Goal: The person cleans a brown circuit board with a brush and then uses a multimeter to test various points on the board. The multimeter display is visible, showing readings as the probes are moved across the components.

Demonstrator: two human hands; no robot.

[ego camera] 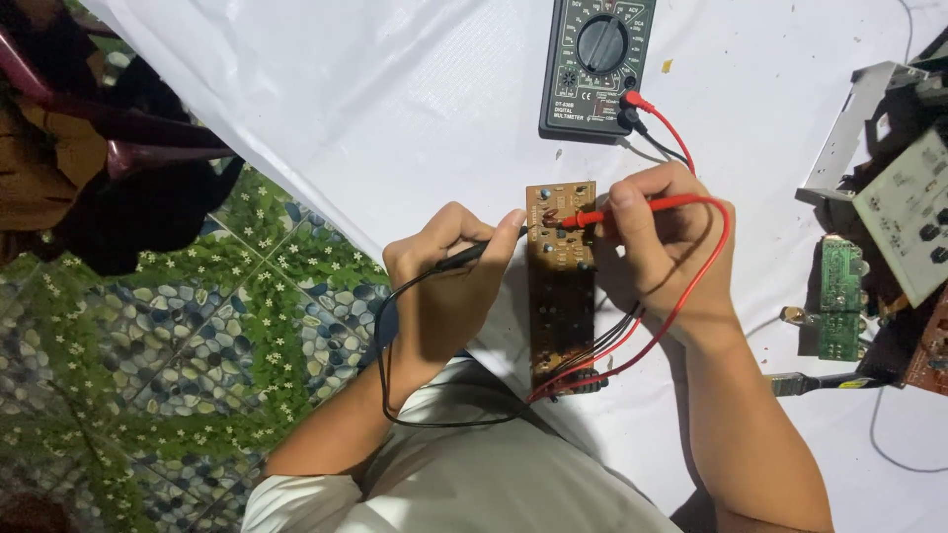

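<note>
1. Circuit board [561, 286], brown and narrow, lies on the white sheet [395, 99] just below the meter [597, 64], its long axis running from the meter toward the person.
2. Left hand [449, 281] is closed around a black probe [484, 250], tip pointing at the board's left edge.
3. Right hand [662, 242] pinches a red probe [632, 209], tip on the board's upper end.
4. Green board [839, 296] lies well right of it.
</note>
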